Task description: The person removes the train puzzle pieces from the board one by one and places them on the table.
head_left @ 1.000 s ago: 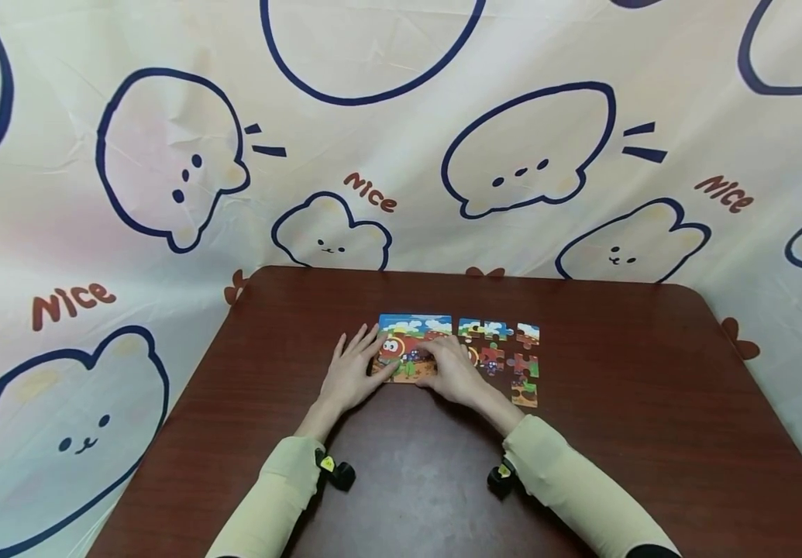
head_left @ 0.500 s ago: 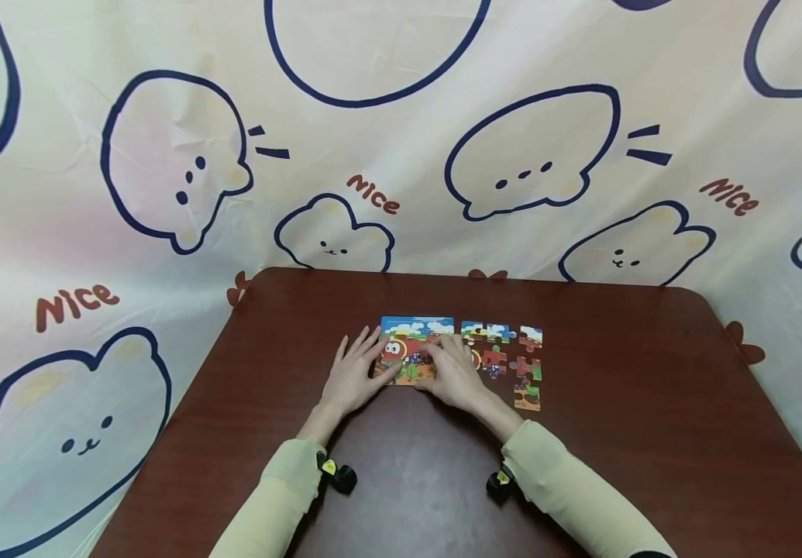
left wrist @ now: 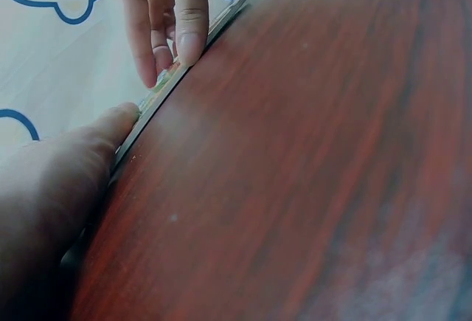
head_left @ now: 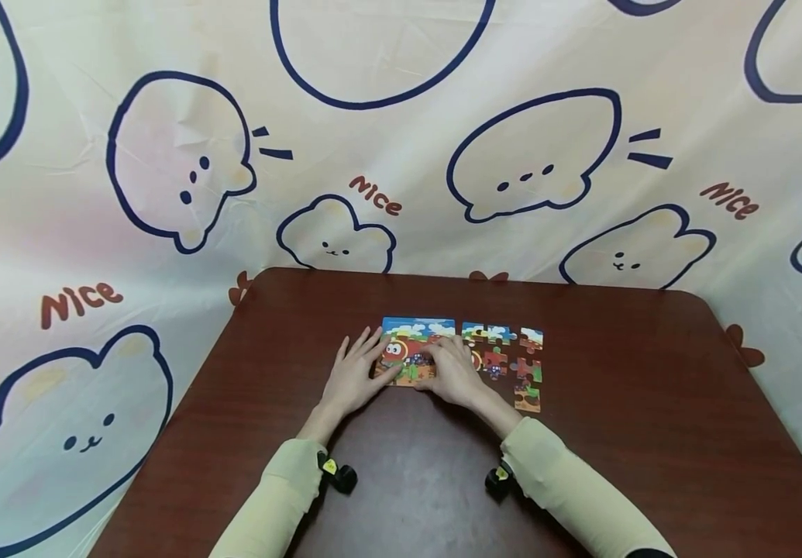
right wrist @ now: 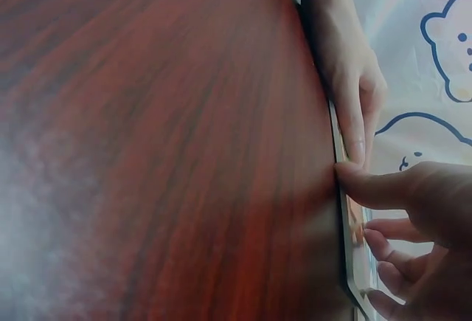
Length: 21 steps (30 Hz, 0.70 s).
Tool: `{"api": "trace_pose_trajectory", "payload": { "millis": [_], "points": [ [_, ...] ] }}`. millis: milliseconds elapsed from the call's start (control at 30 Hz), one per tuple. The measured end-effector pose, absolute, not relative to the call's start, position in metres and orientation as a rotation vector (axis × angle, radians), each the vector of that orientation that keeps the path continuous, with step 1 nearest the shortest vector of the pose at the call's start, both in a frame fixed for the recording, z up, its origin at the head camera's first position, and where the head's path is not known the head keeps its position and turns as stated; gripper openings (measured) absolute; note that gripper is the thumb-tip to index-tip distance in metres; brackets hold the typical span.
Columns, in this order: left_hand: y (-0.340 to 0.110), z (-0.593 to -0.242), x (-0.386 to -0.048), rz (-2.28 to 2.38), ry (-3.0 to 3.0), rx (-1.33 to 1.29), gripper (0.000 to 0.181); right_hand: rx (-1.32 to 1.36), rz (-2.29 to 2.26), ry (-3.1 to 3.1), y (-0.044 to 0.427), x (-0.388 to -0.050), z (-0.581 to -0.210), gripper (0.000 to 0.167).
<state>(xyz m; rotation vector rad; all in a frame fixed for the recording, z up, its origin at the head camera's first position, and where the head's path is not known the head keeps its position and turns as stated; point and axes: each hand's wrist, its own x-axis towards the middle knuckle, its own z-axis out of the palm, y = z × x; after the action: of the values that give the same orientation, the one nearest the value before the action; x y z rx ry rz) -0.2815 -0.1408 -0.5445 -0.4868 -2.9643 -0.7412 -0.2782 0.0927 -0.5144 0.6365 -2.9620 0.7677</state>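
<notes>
A colourful jigsaw puzzle lies flat on the table in the head view, with blue sky at the top and a red character below. My left hand rests at its left side, fingers fairly straight, thumb over the lower part. My right hand holds the puzzle's near right part with bent fingers. In the right wrist view that hand's thumb touches the thin near edge, while other fingertips touch the top face. The right hand covers part of the picture; whether a separate piece lies under its fingers cannot be seen.
Right of the puzzle lie several loose pieces, among them a red puzzle piece, a sky piece and a lower corner piece. The brown table reaches back to a patterned cloth.
The head view has shifted slightly. Both hands keep nearly the same place on the puzzle, and the loose pieces stay where they were.
</notes>
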Motion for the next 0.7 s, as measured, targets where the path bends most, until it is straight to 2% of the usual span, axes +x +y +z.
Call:
{"api": "trace_pose_trajectory", "payload": {
  "millis": [367,600,700],
  "points": [
    [-0.1397,-0.5442,-0.2824,-0.732,-2.973,-0.491,0.076,0.631,0.847,-2.979,0.0949,-0.2822,-0.5135,0.043],
    [-0.1406,-0.5446,-0.2816,-0.732,-2.968,-0.502,0.076,0.665,0.992,-2.992,0.0963,-0.2836,-0.512,0.037],
    [-0.1404,-0.5447,-0.281,-0.732,-2.97,-0.498,0.076,0.676,1.085,-2.996,0.0963,-0.2827,-0.5102,0.041]
  ]
}}
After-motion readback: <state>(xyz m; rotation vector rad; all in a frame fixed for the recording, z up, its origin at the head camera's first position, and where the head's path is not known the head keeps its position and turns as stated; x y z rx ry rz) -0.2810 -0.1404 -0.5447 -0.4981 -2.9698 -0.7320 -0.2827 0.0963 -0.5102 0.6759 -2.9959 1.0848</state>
